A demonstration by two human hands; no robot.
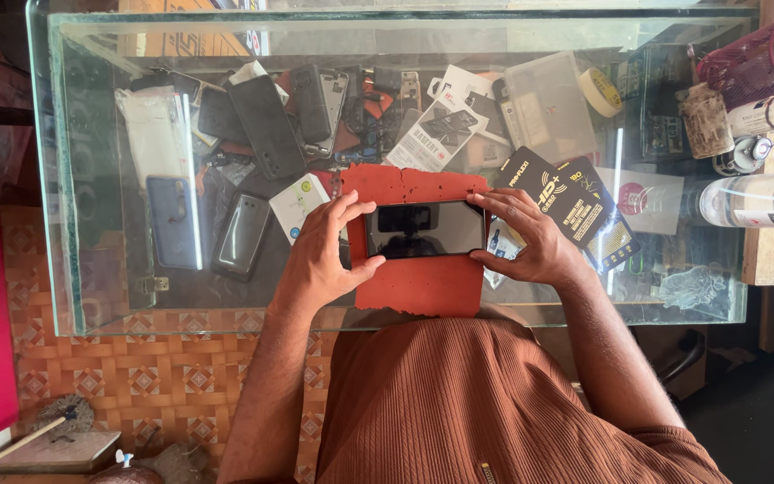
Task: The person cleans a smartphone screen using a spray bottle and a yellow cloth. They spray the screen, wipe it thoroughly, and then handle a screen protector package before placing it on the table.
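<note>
Flat black glass-fronted smartphone (425, 229) lies landscape on a ragged red rubber mat (418, 282) at the near edge of the glass counter top (100, 296). Left hand (320, 255) pinches its left short end, right hand (530, 237) its right end, both grasping by fingertips. Judged: rigid, light, slick glass, crack-prone, so hold by the side edges, not the screen. Beyond, under the glass: dark phone cases (266, 125), black-and-gold flat packet (575, 211).
</note>
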